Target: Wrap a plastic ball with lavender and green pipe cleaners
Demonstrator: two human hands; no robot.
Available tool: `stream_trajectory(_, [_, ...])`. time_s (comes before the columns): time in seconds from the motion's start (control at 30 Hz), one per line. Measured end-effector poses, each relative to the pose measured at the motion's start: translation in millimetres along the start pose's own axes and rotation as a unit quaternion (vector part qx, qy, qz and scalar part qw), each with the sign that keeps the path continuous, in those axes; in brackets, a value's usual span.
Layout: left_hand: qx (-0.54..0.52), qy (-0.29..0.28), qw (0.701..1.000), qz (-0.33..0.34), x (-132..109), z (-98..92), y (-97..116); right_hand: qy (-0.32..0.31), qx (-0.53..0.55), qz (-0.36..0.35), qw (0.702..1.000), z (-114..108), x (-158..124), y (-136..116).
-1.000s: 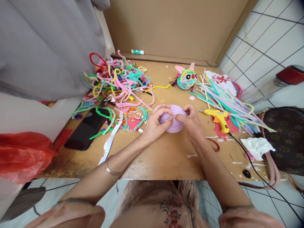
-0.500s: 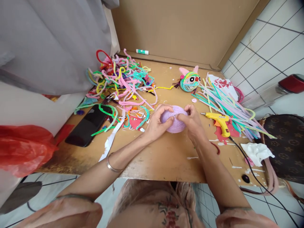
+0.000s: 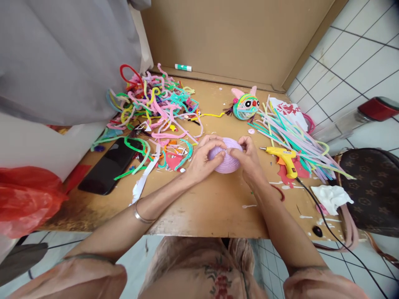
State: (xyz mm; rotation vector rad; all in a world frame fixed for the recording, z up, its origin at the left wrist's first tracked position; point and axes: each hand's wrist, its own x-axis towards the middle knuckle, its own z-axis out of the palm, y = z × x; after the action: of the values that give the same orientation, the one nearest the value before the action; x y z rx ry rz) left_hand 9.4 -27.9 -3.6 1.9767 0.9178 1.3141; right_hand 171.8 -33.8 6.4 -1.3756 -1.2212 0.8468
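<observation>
Disc (image 3: 227, 163) between left hand (image 3: 204, 160) and right hand (image 3: 248, 160)

Rising from the lower left of the frame, the left forearm (image 3: 124, 224) slants up to the left hand (image 3: 202, 161), just right of centre. The right forearm (image 3: 277, 218) climbs more steeply from the lower right, leaning left to the right hand (image 3: 249, 160). Both hands are curled in a pinching grip at about the same height, facing each other. The left index finger (image 3: 216, 142) arches above its thumb, and the two thumb tips point inward, close together.
</observation>
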Motion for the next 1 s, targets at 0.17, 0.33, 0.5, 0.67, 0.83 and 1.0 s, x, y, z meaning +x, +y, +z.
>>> stream_trajectory(0.17, [-0.011, -0.016, 1.0, -0.006, 5, 2.8, -2, 0.015, -0.007, -0.005, 1.0, 0, 2, 4])
stream_trajectory(0.33, [-0.01, 0.006, 1.0, -0.003, 2, 10.6, -4, 0.017, 0.013, 0.005, 1.0, 0, 1, 6])
stream_trajectory(0.5, [-0.002, 0.004, 1.0, -0.007, 1, 11.0, -6, 0.013, 0.062, 0.018, 0.998, 2, -1, 2])
stream_trajectory(0.67, [0.004, 0.017, 1.0, 0.002, 1, 11.1, -5, -0.014, 0.078, 0.027, 0.997, -6, -2, 0])
stream_trajectory(0.83, [-0.007, 0.029, 1.0, 0.01, 1, 13.3, -6, 0.079, -0.132, -0.074, 0.985, -45, -28, -4])
stream_trajectory(1.0, [-0.01, 0.026, 1.0, 0.007, 2, 12.8, -7, 0.094, -0.416, -0.166, 0.889, -93, -86, -1])
